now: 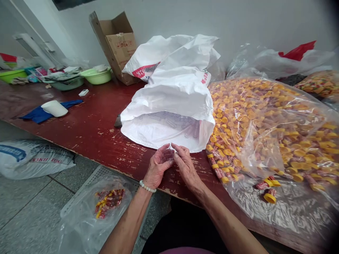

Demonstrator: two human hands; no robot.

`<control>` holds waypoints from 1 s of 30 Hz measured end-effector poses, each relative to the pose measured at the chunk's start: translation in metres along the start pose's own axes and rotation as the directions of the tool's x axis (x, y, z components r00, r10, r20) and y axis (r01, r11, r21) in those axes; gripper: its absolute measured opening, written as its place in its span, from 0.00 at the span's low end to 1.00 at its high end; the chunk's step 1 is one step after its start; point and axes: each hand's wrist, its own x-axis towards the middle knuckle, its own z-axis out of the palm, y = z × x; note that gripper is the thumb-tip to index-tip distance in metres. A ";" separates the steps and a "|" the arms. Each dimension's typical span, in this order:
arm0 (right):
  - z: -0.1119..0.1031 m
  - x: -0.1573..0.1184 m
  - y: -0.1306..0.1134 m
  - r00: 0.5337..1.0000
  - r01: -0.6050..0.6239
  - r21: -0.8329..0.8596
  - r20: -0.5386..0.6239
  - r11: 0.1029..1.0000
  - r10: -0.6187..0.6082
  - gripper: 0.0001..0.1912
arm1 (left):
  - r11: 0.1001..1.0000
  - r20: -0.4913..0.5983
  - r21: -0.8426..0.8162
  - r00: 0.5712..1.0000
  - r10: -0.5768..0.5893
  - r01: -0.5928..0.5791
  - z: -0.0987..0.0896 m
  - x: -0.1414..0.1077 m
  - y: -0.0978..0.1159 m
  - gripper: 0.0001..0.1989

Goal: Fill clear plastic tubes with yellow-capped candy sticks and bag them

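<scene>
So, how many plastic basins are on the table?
3: a bright green basin far left, a grey-green one under papers, a pale green one beside it. More may be hidden.

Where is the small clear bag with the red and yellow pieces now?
In the head view, the small clear plastic bag lies on the floor at lower left, below the edge of the red table, just left of the left forearm.

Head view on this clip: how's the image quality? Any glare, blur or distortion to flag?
Head view: light is soft and even, without hard shadows; glare streaks the clear plastic bag; wide-angle distortion bends the table edge; the right corners darken and blur; the left hand and right hand look fairly sharp.
</scene>
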 end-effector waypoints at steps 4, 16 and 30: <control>0.011 -0.008 0.003 1.000 0.006 -0.062 0.027 0.998 -0.005 0.23 | 0.996 -0.058 0.042 0.995 0.080 -0.077 0.000 0.000 -0.012 0.30; -0.050 0.104 0.006 0.987 0.163 -0.939 0.154 0.302 -0.053 0.17 | 0.997 -0.182 0.054 0.982 0.055 -0.046 -0.011 -0.001 0.001 0.22; -0.009 0.021 -0.013 0.991 -0.077 0.131 -0.100 0.988 0.090 0.14 | 0.982 -0.026 -0.188 1.000 -0.013 0.007 -0.001 -0.011 0.007 0.20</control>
